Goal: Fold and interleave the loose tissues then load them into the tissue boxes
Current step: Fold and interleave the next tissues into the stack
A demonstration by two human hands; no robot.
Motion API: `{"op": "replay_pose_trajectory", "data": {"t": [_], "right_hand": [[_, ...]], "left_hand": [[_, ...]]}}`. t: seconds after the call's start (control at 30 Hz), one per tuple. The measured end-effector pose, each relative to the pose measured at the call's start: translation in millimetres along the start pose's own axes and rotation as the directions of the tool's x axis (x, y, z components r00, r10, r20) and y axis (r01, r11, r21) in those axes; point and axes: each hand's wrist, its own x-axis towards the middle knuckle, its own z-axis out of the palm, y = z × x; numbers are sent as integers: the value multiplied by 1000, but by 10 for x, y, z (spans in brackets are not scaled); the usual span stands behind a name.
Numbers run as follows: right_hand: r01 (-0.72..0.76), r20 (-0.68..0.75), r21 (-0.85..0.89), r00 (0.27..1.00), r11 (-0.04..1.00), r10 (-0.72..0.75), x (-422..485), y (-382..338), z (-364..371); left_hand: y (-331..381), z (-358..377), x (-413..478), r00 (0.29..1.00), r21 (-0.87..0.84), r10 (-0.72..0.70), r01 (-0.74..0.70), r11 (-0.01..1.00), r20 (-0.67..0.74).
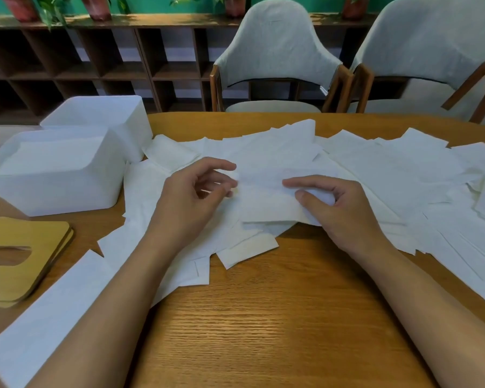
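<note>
Loose white tissues point(389, 169) lie spread over the wooden table point(263, 317) from the middle to the right edge. A folded tissue point(263, 203) rests on the heap in front of me. My right hand point(339, 208) pinches its right end between thumb and curled fingers. My left hand point(191, 197) hovers at its left end with fingers loosely curled, fingertips close to the tissue edge. Two white tissue boxes stand at the left: the near box point(53, 189) holds a stack of folded tissues, the far box point(109, 119) stands behind it.
Two wooden lids point(20, 259) with an oval slot lie stacked at the left edge. A long white sheet point(39, 312) lies under my left forearm. Two grey chairs point(277, 51) stand across the table, with dark shelving point(95, 65) behind.
</note>
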Motion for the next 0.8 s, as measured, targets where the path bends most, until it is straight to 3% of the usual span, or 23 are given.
{"op": "replay_pose_trajectory", "data": {"t": [0.13, 0.27, 0.53, 0.63, 0.8], "right_hand": [[-22, -114, -1, 993, 1000, 21, 30, 22, -53], [-28, -145, 9, 989, 1000, 29, 25, 45, -41], [-27, -117, 1, 993, 1000, 27, 16, 28, -16], [-41, -128, -22, 991, 999, 38, 21, 42, -3], [-18, -133, -41, 991, 999, 12, 14, 49, 9]], "left_hand": [[-49, -112, -2, 975, 371, 18, -101, 923, 219], [-33, -120, -13, 947, 394, -14, -120, 911, 321], [-38, -71, -46, 969, 452, 27, -139, 881, 246], [-30, -64, -36, 973, 424, 89, -174, 889, 214], [128, -14, -91, 980, 128, 108, -130, 983, 164]]}}
